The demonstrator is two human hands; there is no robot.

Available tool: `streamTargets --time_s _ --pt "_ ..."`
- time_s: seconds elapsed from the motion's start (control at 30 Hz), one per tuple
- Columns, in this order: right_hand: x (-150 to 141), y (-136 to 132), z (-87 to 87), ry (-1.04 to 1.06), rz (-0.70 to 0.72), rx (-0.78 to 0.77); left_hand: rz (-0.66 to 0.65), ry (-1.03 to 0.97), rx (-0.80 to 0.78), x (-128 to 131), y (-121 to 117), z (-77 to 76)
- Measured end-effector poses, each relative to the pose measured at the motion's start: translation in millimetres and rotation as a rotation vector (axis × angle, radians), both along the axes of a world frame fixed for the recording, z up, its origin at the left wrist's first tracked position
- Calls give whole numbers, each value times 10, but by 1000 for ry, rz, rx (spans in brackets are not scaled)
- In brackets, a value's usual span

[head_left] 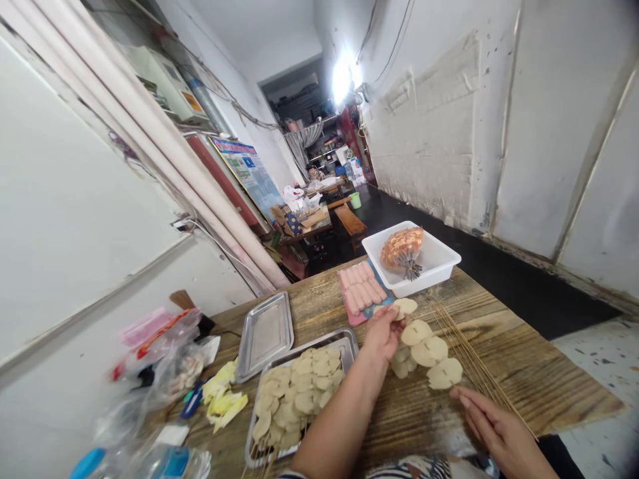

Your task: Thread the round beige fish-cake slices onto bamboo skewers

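Note:
My left hand is closed on a pale, round potato slice beyond the middle of the table. My right hand pinches the near end of a thin wooden skewer, mostly hidden by a row of potato slices threaded on it. Under my left hand, a few more slices lie on the wood. Left of my forearm, a metal tray holds a heap of skewered slices. Several bare bamboo skewers lie to the right, close to my right hand.
A white plastic tub holds a bagged bundle of skewers. Beside it lies a pack of pink sausages. Another metal tray, yellow peel-like scraps and plastic bags occupy the left side of the wooden table.

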State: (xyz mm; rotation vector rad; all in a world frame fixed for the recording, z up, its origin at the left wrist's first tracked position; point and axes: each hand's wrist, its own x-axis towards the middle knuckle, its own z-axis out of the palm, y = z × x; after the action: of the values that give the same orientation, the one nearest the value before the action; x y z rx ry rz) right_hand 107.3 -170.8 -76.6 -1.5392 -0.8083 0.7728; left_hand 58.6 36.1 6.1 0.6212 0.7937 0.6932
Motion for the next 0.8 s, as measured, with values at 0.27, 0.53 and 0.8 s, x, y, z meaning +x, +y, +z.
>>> streamTargets --time_s 0.27,0.53,0.8 --pt "56 4 -89 50 -59 0 -33 12 83 -45 -1 29" --pt "51 17 -29 92 -56 27 -36 -5 109 -22 -8 49" --pt "104 25 -54 37 -9 -2 -33 30 123 -5 -9 60"
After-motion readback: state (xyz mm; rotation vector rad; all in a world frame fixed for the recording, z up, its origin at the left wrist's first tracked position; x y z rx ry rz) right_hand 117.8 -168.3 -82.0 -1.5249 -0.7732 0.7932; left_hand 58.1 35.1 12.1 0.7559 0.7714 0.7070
